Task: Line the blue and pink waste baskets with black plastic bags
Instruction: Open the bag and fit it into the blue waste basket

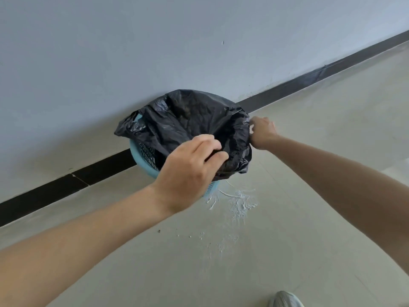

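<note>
A blue waste basket (pixel 141 158) with a perforated wall stands on the floor against the wall. A black plastic bag (pixel 190 120) is spread over its mouth and hangs over most of the rim, with one loose handle flopped out at the left. My left hand (pixel 190 171) grips the bag's edge at the near side of the rim. My right hand (pixel 262 131) pinches the bag's edge at the right side of the rim. No pink basket is in view.
A pale grey wall (pixel 155 52) with a black skirting strip (pixel 309 78) runs diagonally behind the basket. White powdery smears (pixel 239 202) mark the beige floor just in front of it. A grey shoe (pixel 285 299) shows at the bottom edge.
</note>
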The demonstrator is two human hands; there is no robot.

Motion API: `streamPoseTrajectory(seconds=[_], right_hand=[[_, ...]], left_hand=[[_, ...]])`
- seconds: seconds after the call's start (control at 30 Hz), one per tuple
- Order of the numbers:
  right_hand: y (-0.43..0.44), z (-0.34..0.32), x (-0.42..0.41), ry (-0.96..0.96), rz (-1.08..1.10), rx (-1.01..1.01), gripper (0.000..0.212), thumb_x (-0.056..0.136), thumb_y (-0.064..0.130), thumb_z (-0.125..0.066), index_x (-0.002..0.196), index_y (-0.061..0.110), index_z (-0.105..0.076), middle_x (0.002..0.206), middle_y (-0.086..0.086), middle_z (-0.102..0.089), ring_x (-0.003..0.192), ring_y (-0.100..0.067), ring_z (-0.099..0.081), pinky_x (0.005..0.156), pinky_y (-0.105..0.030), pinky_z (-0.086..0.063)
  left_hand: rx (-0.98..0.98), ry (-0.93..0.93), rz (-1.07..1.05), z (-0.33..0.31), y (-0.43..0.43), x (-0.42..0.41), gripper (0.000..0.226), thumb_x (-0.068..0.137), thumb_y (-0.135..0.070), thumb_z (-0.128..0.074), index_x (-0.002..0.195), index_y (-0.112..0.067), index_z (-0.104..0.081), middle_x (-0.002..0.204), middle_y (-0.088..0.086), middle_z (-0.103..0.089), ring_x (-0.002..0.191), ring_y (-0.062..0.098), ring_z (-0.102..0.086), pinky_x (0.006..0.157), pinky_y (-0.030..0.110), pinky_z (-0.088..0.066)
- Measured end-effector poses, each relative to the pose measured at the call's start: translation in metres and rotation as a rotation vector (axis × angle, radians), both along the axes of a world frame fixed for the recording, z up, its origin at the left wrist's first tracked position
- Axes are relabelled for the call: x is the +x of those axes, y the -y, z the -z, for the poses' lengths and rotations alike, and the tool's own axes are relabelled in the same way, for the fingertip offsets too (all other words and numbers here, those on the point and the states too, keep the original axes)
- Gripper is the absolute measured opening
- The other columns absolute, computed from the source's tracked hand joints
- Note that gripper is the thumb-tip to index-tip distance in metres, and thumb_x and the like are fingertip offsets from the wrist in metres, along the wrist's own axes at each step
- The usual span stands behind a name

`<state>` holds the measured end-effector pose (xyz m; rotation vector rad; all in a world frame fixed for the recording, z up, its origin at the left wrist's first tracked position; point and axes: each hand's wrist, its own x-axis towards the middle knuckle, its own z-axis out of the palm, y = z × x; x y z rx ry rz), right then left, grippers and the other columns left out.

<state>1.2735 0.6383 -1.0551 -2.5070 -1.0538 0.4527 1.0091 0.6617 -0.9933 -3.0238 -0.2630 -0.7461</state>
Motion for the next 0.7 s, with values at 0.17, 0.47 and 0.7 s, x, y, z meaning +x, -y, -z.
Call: streamPoseTrajectory(seconds=[0.17, 0.47, 0.7], right_hand=[[-0.018, -0.043, -0.017, 0.053, 0.205, 0.532, 0.037, 0.096, 0.026, -0.04, 0.133, 0.024, -0.044, 0.139, -0.005, -0.035, 0.112, -0.018, -0.051, 0.09, -0.031, -0.039], [-0.003, -0.021, -0.056, 0.426, -0.443, 0.106, 0.045, 0.094, 0.035, -0.05, 0.137, 0.022, -0.05, 0.15, -0.013, -0.036, 0.147, -0.029, -0.013, 0.119, -0.047, -0.004], [0.026, -0.035, -0.13, 0.484, -0.869, 0.425, 0.043, 0.097, 0.05, -0.046, 0.112, 0.016, -0.067, 0.109, -0.003, -0.061, 0.095, -0.022, -0.059, 0.077, -0.039, -0.05]], left_hand=[[-0.143, -0.344, -0.135, 0.022, -0.022, -0.013, 0.051, 0.1, -0.046, -0.031, 0.131, -0.012, -0.053, 0.125, 0.006, -0.059, 0.11, 0.025, -0.057, 0.089, 0.041, -0.048], [0.093, -0.193, -0.146, 0.056, -0.037, -0.054, 0.054, 0.097, -0.053, -0.042, 0.123, -0.008, -0.054, 0.127, 0.018, -0.052, 0.102, 0.034, -0.05, 0.08, 0.044, -0.039], [-0.11, 0.08, -0.179, 0.059, -0.056, -0.085, 0.038, 0.099, -0.036, -0.041, 0.119, -0.01, -0.06, 0.14, 0.018, -0.04, 0.125, 0.033, -0.041, 0.104, 0.044, -0.033]])
